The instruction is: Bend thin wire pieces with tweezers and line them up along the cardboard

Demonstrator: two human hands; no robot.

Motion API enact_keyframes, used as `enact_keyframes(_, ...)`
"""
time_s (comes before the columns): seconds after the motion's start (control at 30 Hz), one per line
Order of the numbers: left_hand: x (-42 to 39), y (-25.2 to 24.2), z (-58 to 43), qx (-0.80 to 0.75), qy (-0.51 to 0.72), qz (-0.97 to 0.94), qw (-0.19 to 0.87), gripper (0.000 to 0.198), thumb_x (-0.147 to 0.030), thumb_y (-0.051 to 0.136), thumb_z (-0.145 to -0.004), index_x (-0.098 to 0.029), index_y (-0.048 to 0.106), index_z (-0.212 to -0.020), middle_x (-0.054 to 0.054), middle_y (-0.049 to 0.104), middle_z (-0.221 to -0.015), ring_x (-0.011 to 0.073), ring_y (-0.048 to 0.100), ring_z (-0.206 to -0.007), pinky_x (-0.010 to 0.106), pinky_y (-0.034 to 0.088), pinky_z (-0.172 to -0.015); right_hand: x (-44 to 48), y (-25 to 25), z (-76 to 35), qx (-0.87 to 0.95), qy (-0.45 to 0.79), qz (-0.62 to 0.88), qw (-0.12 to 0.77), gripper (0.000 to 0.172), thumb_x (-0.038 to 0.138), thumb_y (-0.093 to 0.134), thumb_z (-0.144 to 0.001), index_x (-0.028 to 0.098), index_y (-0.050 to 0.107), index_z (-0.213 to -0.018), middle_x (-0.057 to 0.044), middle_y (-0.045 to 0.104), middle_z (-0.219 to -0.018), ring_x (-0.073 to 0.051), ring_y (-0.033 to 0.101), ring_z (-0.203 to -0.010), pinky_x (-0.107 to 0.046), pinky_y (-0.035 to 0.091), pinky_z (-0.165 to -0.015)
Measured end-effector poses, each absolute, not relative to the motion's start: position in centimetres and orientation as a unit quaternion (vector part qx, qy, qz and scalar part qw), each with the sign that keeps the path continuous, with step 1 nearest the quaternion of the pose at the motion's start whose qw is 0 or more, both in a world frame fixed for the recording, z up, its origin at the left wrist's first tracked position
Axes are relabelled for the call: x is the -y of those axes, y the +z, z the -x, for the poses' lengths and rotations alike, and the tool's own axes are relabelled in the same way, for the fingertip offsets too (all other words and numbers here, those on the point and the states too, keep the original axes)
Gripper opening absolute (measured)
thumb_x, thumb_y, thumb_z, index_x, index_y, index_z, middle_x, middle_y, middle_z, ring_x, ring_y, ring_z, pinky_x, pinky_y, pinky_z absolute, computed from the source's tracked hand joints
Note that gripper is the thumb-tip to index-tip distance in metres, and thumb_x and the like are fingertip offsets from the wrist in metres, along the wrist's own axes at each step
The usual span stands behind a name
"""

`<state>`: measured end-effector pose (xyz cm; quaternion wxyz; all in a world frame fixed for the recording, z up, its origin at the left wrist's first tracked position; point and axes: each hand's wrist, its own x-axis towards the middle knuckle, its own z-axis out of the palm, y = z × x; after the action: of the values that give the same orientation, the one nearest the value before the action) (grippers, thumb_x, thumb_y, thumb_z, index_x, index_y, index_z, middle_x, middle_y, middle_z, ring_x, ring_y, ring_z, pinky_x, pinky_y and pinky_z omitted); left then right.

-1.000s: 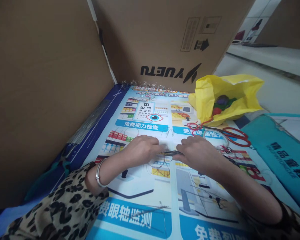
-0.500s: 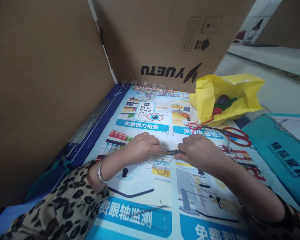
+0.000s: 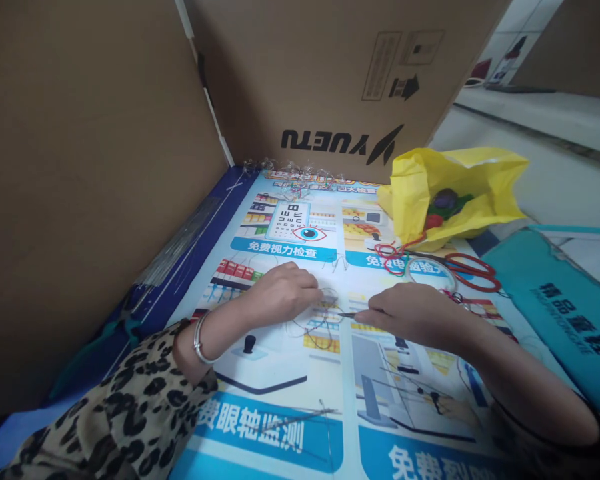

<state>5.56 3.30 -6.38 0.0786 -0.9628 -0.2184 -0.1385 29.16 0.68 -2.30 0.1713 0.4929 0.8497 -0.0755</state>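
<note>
My left hand [image 3: 287, 292] is closed in a pinch on thin wire [image 3: 320, 339], whose loops spread out below and to the right of the fingertips. A silver bangle [image 3: 199, 341] circles the left wrist. My right hand [image 3: 413, 312] is wrapped round pliers [image 3: 349, 315]. Only their dark, narrow tip shows, pointing left toward the wire; the handles are hidden in the palm. The tip looks slightly apart from the left fingers, and whether it touches a wire loop I cannot tell.
A printed poster [image 3: 280, 370] covers the table. Straight wires [image 3: 180, 247] and teal-handled pliers [image 3: 123, 323] lie left. Red-handled scissors [image 3: 473, 272], a yellow bag [image 3: 415, 200] with yarn inside and a teal box [image 3: 555, 313] are right. Cardboard [image 3: 300, 80] stands behind; tangled wire scraps [image 3: 290, 173] lie along it.
My right hand with the pliers has drawn back slightly right and down, away from the left fingers. The left hand has hardly moved.
</note>
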Motion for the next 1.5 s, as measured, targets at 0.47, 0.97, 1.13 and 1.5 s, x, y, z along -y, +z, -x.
enact_keyframes(0.47,-3.3,-6.3,-5.4,0.214,-0.124,0.966,0.067,0.021,-0.017,0.042,-0.087,-0.023,0.06,-0.096,0.002,0.062,-0.08,0.0135,0.055,-0.082,0.028,0.039,-0.073,-1.0,-2.5,-28.8,-0.854,-0.052,-0.493,0.161,0.05,0.055,0.031,-0.084,0.023,0.067,-0.072,-0.006,0.067,-0.071,-0.021,0.061,-0.066,-0.027,0.033,-0.053)
enact_keyframes(0.97,-3.3,-5.9,-5.2,0.21,-0.111,0.968,0.083,0.02,-0.02,0.042,-0.088,-0.022,0.06,-0.097,0.002,0.062,-0.081,0.0141,0.054,-0.079,0.029,0.038,-0.072,-1.1,-2.1,-29.3,-0.844,-0.071,-0.502,0.175,0.05,0.055,0.03,-0.084,0.022,0.066,-0.071,-0.006,0.067,-0.072,-0.021,0.061,-0.067,-0.027,0.03,-0.051)
enact_keyframes(1.13,-3.3,-5.9,-5.2,0.208,-0.105,0.968,0.092,0.017,-0.02,0.042,-0.088,-0.021,0.059,-0.092,0.003,0.062,-0.08,0.015,0.054,-0.079,0.03,0.039,-0.071,-1.2,-2.2,-29.7,-0.837,-0.109,-0.501,0.195,0.057,0.057,0.025,-0.085,0.021,0.068,-0.074,-0.008,0.068,-0.076,-0.022,0.061,-0.069,-0.029,0.035,-0.055)
enact_keyframes(1.5,-3.4,-6.2,-5.2,0.201,-0.112,0.969,0.09,0.016,-0.019,0.043,-0.087,-0.021,0.059,-0.093,0.002,0.062,-0.081,0.0152,0.055,-0.081,0.03,0.039,-0.072,-1.7,-2.1,-29.9,-0.83,-0.163,-0.493,0.204,0.062,0.058,0.021,-0.084,0.018,0.068,-0.08,-0.01,0.068,-0.083,-0.023,0.06,-0.074,-0.031,0.037,-0.06)
